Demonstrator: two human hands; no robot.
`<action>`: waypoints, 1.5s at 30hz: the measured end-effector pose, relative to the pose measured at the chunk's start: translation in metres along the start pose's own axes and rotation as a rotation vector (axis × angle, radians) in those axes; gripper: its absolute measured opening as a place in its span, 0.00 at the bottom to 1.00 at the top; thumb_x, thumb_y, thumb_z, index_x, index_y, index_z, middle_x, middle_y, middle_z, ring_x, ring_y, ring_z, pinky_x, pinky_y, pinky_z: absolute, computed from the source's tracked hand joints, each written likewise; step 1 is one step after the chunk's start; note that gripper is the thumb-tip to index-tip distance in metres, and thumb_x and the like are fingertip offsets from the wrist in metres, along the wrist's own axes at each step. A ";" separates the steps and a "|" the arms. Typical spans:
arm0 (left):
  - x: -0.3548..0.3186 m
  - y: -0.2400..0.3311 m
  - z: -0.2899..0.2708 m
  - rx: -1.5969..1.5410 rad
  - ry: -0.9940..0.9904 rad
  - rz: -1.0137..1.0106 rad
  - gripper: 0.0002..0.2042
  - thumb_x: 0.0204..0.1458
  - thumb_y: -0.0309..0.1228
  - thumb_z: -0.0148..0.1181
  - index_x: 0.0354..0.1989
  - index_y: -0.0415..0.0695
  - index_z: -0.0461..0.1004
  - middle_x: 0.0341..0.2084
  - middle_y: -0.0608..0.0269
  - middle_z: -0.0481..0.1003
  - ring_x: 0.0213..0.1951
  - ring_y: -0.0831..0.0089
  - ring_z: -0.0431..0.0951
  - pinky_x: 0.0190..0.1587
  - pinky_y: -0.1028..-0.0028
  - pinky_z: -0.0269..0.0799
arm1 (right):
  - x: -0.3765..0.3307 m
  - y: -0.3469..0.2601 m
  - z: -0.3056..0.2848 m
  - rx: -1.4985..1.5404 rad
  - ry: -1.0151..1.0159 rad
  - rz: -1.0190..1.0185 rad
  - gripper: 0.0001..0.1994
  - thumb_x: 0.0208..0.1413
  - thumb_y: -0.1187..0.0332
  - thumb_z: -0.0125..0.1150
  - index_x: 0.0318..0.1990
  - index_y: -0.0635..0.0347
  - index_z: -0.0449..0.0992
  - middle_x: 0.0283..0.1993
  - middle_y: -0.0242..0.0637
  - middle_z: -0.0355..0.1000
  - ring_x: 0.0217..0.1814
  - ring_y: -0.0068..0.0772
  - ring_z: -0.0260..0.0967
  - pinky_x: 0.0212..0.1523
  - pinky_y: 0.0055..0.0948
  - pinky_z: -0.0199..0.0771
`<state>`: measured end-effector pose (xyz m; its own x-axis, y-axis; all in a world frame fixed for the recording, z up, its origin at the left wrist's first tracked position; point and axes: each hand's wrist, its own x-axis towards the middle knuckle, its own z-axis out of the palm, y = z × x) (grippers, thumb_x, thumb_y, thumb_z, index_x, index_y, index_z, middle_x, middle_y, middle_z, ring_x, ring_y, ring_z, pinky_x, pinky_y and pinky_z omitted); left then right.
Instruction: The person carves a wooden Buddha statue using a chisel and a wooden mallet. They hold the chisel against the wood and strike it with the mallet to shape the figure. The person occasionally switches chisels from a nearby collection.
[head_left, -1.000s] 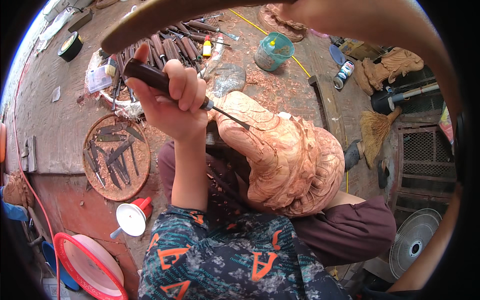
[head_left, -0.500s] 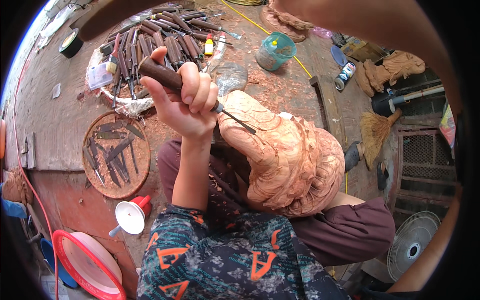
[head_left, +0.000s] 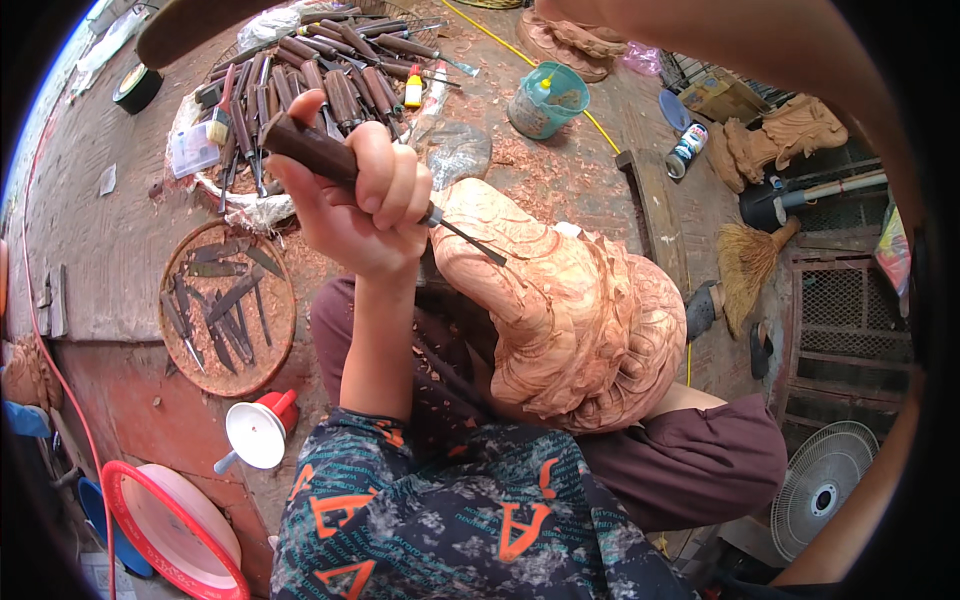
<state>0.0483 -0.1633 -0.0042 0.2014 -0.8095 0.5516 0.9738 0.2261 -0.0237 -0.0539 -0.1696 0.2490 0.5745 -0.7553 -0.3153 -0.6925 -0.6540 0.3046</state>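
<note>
My left hand (head_left: 365, 195) is closed round the dark wooden handle of a carving chisel (head_left: 320, 150). Its thin blade points right, with the tip over a large carved wooden piece (head_left: 570, 310) lying across my lap; whether tip and wood touch is unclear. Deep folds and curls are cut into the pale reddish wood. My right forearm (head_left: 740, 60) is raised along the upper right, close to the camera. The right hand is almost wholly cut off by the top edge, its fingers hidden. A brown wooden bar (head_left: 195, 28) juts in at the upper left; what grips it is out of sight.
Many wooden-handled chisels (head_left: 345, 95) lie heaped beyond my left hand, near a small yellow bottle (head_left: 414, 88). A round tray (head_left: 178, 345) holds several blades. Around me are a teal bucket (head_left: 535, 122), a spray can (head_left: 686, 150), a straw broom (head_left: 750, 265) and a fan (head_left: 825, 490).
The brown bar has drawn up and left, so less of it shows. My left hand and the chisel keep their hold and pose, with the whole view shifted slightly.
</note>
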 end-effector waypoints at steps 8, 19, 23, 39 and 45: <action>0.000 0.000 -0.011 -0.084 -0.106 -0.039 0.25 0.61 0.50 0.35 0.60 0.49 0.56 0.16 0.69 0.56 0.13 0.83 0.55 0.16 0.82 0.54 | 0.004 -0.006 -0.009 -0.015 -0.002 -0.022 0.21 0.46 0.71 0.57 0.51 0.65 0.67 0.33 0.40 0.71 0.32 0.32 0.70 0.34 0.28 0.71; -0.002 -0.008 -0.020 -0.112 -0.117 -0.056 0.23 0.62 0.46 0.36 0.60 0.47 0.57 0.17 0.68 0.57 0.14 0.83 0.56 0.15 0.83 0.56 | 0.003 -0.015 -0.012 -0.025 0.000 -0.043 0.21 0.47 0.72 0.56 0.50 0.65 0.67 0.33 0.41 0.72 0.32 0.34 0.72 0.34 0.29 0.72; -0.005 -0.015 -0.014 -0.175 0.003 -0.107 0.22 0.61 0.47 0.37 0.57 0.47 0.60 0.16 0.69 0.57 0.12 0.84 0.54 0.13 0.83 0.52 | 0.001 -0.017 -0.010 -0.018 0.026 -0.050 0.20 0.47 0.72 0.56 0.50 0.65 0.67 0.33 0.42 0.72 0.32 0.35 0.72 0.34 0.30 0.72; -0.079 -0.074 0.096 1.335 -0.833 0.277 0.06 0.44 0.37 0.58 0.30 0.53 0.74 0.17 0.71 0.63 0.13 0.79 0.60 0.15 0.82 0.54 | -0.140 0.036 0.182 0.590 0.575 0.132 0.23 0.33 0.71 0.68 0.42 0.65 0.70 0.35 0.42 0.71 0.32 0.43 0.69 0.35 0.32 0.68; -0.092 -0.084 0.086 1.319 -0.848 0.328 0.09 0.46 0.42 0.55 0.31 0.52 0.74 0.15 0.73 0.61 0.15 0.82 0.61 0.16 0.82 0.53 | -0.173 0.034 0.247 0.520 0.853 0.047 0.20 0.32 0.68 0.71 0.34 0.61 0.68 0.24 0.37 0.64 0.23 0.38 0.62 0.26 0.35 0.63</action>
<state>-0.0612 -0.0615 0.0186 -0.1783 -0.2146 0.9603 0.0442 0.9732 0.2257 -0.2850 -0.0505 0.0925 0.5215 -0.6915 0.4999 -0.7099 -0.6767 -0.1955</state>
